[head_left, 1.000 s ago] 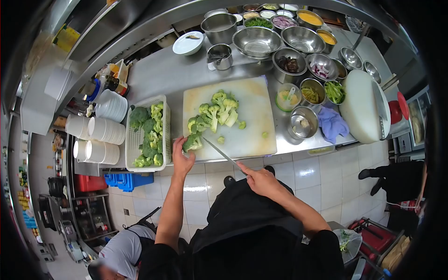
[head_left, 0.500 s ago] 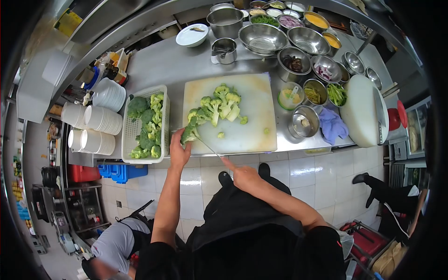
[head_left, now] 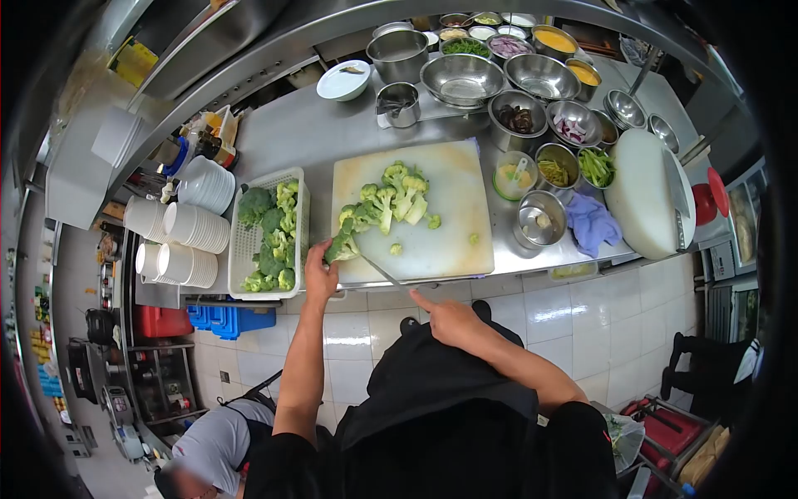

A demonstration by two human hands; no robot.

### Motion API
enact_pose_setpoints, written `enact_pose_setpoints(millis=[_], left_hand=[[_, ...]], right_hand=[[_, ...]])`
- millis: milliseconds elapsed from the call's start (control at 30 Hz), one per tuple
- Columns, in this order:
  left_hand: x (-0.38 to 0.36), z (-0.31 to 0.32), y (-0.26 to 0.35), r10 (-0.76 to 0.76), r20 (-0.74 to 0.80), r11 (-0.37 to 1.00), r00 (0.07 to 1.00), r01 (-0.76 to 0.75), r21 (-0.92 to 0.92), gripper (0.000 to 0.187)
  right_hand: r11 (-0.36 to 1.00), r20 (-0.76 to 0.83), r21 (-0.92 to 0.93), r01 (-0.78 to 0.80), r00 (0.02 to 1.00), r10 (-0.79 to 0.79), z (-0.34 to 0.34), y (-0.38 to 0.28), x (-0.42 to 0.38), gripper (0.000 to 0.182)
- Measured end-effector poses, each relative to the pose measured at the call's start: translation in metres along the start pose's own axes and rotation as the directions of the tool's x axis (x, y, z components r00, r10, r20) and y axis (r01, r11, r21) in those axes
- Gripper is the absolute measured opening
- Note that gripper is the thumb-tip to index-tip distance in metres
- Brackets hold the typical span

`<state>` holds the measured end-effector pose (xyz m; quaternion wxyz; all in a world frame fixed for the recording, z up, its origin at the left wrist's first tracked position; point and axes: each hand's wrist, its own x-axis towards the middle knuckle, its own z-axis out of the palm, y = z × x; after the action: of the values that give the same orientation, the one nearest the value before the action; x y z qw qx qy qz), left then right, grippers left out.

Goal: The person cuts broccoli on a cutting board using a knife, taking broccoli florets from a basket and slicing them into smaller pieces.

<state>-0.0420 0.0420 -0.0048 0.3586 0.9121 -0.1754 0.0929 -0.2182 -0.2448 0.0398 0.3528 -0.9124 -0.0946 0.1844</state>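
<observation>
My left hand (head_left: pixel 320 270) is closed around a piece of broccoli (head_left: pixel 342 244) at the lower left corner of the white cutting board (head_left: pixel 449 249). My right hand (head_left: pixel 449 318) grips a knife (head_left: pixel 384 270), its index finger laid along the blade, with the tip pointing at the held piece. Cut broccoli florets (head_left: pixel 395 195) lie heaped on the upper middle of the board, and a few small bits are scattered beside them. Just left of the board stands a white plastic basket (head_left: pixel 241 241) holding more broccoli.
Stacked white bowls (head_left: pixel 195 229) stand at the counter's left. Steel bowls (head_left: pixel 461 79) with ingredients fill the back and right. A purple cloth (head_left: pixel 592 223) lies near a round white board (head_left: pixel 644 195) with a cleaver on it. Another person (head_left: pixel 220 441) is at the lower left.
The view has turned slightly, shifting the counter. The knife has drawn back a little from the held broccoli. Both hands keep their grip.
</observation>
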Motion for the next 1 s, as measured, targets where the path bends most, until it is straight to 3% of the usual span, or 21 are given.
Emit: enact_pose_setpoints(millis=[33,100,300,567,733,800,1000], left_hand=[[0.001,-0.003,0.008,0.000,0.002,1.000,1.000,0.000,0.000,0.055],[0.001,-0.004,0.023,-0.143,0.030,0.989,0.989,0.142,0.034,0.054],[0.002,0.010,0.032,-0.219,-0.029,0.967,0.975,0.220,0.129,0.057],[0.002,0.019,0.020,-0.143,-0.088,0.973,0.986,0.156,0.167,0.059],[0.004,0.018,0.029,-0.127,-0.097,0.976,0.987,0.142,0.164,0.060],[0.005,0.016,0.033,-0.276,0.003,0.948,0.961,0.272,0.168,0.062],[0.004,0.017,0.029,-0.253,0.003,0.960,0.968,0.250,0.129,0.063]], right_hand=[[0.999,-0.021,-0.040,-0.021,1.000,0.020,-0.007,-0.005,-0.006,0.077],[0.998,-0.026,-0.049,-0.026,0.999,0.025,-0.019,-0.017,-0.011,0.077],[0.994,-0.048,-0.106,0.018,0.999,-0.023,-0.012,-0.024,-0.015,0.077],[0.995,0.000,-0.098,0.011,1.000,-0.011,-0.015,-0.036,-0.010,0.075],[0.992,-0.121,-0.120,0.033,0.991,-0.048,-0.003,-0.034,-0.010,0.076],[0.990,-0.104,-0.137,0.026,0.994,-0.041,-0.009,-0.038,-0.014,0.075],[0.993,-0.085,-0.117,0.021,0.996,-0.031,-0.007,-0.040,-0.003,0.074]])
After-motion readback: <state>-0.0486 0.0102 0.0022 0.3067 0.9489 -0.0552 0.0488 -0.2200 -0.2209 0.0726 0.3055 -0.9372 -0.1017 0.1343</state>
